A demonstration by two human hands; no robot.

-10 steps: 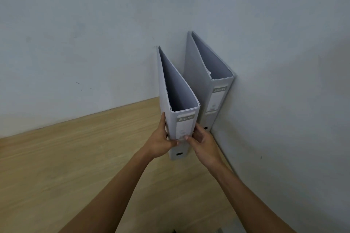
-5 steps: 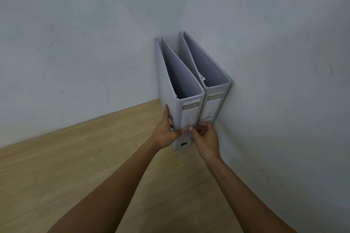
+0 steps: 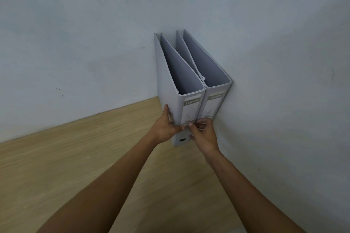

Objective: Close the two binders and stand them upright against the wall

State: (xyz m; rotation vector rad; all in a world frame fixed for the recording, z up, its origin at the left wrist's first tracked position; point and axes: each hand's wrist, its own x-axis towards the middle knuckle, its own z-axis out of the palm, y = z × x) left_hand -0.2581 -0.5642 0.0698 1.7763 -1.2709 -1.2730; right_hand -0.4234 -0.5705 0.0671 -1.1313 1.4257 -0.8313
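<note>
Left binder (image 3: 170, 89) now pushed flush beside right binder (image 3: 217, 89), both upright in wall (image 3: 284, 62) corner on table (image 3: 75, 166); earlier gap gone. Left hand (image 3: 166, 126) grips left binder's spine edge; right hand (image 3: 203, 136) pinches its spine.

Two binders are stood side by side on the table (image 3: 75, 166), in the corner: left binder (image 3: 170, 89) between the hands, right binder (image 3: 214, 89) beyond the right hand (image 3: 204, 136), against the wall (image 3: 284, 81).
</note>
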